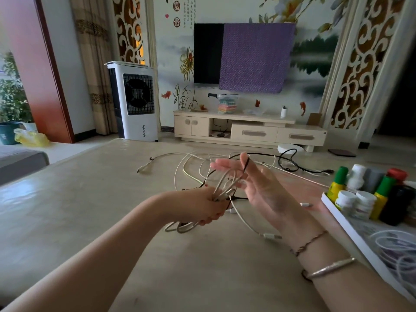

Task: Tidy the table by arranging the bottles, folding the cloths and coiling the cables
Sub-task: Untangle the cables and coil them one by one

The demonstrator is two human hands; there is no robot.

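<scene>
1. While the left hand (pixel 209 207) grips a bundle of cables (pixel 225 188) above the table (pixel 90 199), it should keep the loops even.
2. Spread flat, the right hand (pixel 254 185) lifts a black strand on one finger.
3. Pale and black cables lie tangled beyond; bottles (pixel 369 192) stand in a tray (pixel 351 228).

cables (pixel 225 163) on table (pixel 90 199), frame centre | tray (pixel 337 212) at right edge, bottles (pixel 369 190) in it | TV stand (pixel 249 129) behind table
</scene>
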